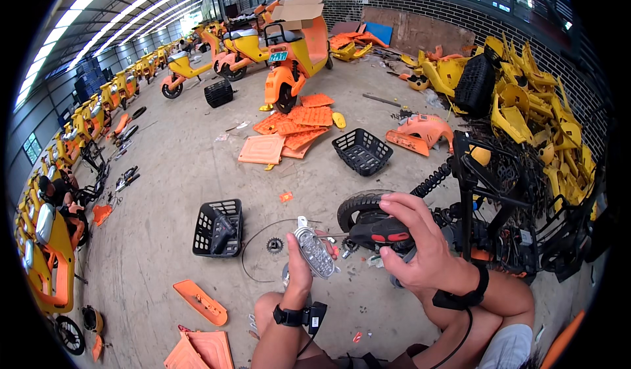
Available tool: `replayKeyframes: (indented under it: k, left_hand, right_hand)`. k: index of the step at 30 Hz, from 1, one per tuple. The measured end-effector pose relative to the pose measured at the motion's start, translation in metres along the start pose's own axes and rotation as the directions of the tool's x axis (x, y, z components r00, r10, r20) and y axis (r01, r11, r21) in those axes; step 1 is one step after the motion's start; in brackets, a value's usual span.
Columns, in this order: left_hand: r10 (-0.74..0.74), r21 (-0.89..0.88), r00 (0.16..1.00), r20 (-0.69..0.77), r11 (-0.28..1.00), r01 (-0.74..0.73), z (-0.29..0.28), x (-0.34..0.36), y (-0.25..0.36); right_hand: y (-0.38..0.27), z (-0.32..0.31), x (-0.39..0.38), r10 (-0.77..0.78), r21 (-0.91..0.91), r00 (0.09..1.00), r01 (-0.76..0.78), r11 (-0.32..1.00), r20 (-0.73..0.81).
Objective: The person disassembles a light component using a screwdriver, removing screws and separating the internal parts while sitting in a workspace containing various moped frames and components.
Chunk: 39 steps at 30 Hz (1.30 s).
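My left hand (300, 268) grips an oval lamp (315, 253) with a clear, patterned lens and a pale tab at its upper end. A screwdriver (380, 231) with a black and red handle lies level, its shaft reaching toward the lamp. Around that handle curve the fingers of my right hand (420, 251), loosely spread, with thumb and forefinger apart; its butt is against the hand, where the contact is partly hidden. Whether the tip touches the lamp, I cannot tell. Both wrists wear black straps with cables.
Close by on the right stands a stripped scooter frame (470, 198) with its wheel (361, 208). A black basket (218, 230) holds a power drill (225, 232). Farther off are another basket (362, 152), orange panels (296, 127), a yellow heap of body parts (519, 106) and a scooter (289, 73).
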<state>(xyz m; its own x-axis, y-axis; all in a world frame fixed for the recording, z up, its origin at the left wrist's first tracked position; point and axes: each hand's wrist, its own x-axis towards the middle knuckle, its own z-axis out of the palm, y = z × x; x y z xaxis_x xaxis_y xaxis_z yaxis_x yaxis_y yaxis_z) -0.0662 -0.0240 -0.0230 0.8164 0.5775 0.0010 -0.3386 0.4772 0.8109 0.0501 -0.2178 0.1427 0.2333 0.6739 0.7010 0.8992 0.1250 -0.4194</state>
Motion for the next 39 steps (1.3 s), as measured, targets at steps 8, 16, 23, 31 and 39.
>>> replayKeyframes:
  k: [8, 16, 23, 31, 39]
  left_hand:
    - [0.003, 0.019, 1.0, 0.008, 1.0, -0.003, 0.0, 0.001, -0.002]
    - [-0.004, 0.032, 1.0, -0.014, 0.999, 0.005, 0.003, -0.001, 0.001]
    - [-0.026, 0.028, 0.999, -0.022, 0.999, 0.027, 0.004, -0.001, 0.0]
    - [-0.005, 0.017, 1.0, -0.019, 1.0, 0.005, 0.001, -0.001, -0.003]
    - [-0.01, 0.024, 1.0, -0.018, 1.0, 0.01, 0.001, 0.0, -0.003]
  right_hand:
    - [0.0, -0.003, 0.001, -0.055, -0.051, 0.998, 0.053, 0.997, -0.025]
    - [0.002, -0.003, -0.006, 0.122, 0.089, 0.991, -0.126, 0.988, 0.047]
    - [0.005, -0.003, -0.008, 0.153, 0.149, 0.986, -0.161, 0.976, 0.062]
    - [-0.002, -0.004, -0.003, 0.119, 0.079, 0.993, -0.121, 0.99, 0.027]
    - [-0.004, -0.005, 0.001, 0.001, -0.025, 1.0, -0.001, 1.0, -0.01]
